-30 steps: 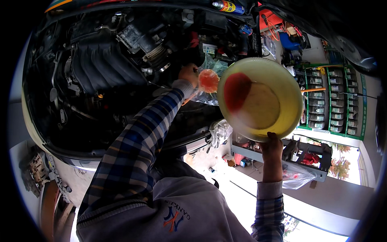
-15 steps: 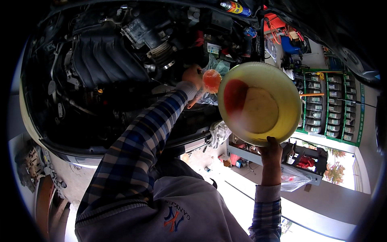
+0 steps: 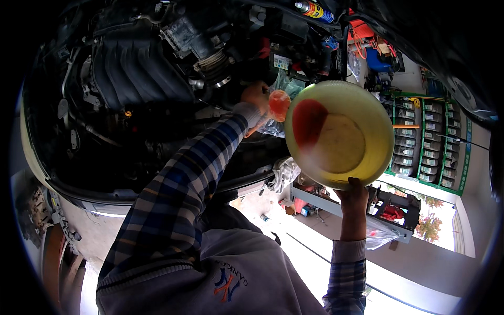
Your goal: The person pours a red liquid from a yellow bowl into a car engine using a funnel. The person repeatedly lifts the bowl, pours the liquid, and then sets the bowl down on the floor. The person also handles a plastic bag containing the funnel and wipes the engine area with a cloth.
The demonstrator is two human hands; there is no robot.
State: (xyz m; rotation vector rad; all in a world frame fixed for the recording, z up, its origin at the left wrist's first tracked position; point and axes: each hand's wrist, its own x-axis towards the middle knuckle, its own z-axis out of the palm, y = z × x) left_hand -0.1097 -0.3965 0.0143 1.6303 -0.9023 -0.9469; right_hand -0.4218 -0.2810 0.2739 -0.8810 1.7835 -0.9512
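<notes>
Yellow plastic bowl point(image 3: 340, 135) is the big thing here. It is round, w/ a red blotch on the inner wall and a pale middle. It is tipped up, so its inside faces the camera. It hangs in the air just right of the open engine bay point(image 3: 142, 89).

Right hand point(image 3: 353, 195) grips the bowl at its low rim. Fingers are curled on the edge, so that hand is closed tight on the bowl. The arm comes up from below in a plaid sleeve.

Left of the bowl, nearly touching its rim, is a small orange funnel-like cup point(image 3: 279, 102). Left hand point(image 3: 255, 96) is right beside it, reaching into the engine bay. It looks closed on the cup, but the fingers are partly hidden, so can't tell for sure. Crinkly clear plastic point(image 3: 273, 127) sits under that hand.

Step now, I think: bowl is lifted and lined up w/ the orange cup, abt to pour. Next move would need a slow tilt, w/ the bowl's rim right over the cup, and the left hand keeping it steady so nothing spills.

Further from the bowl: a spray can point(image 3: 314, 9) up above it, green shelves point(image 3: 428, 142) to its right, a black tool tray point(image 3: 391, 207) below it.
</notes>
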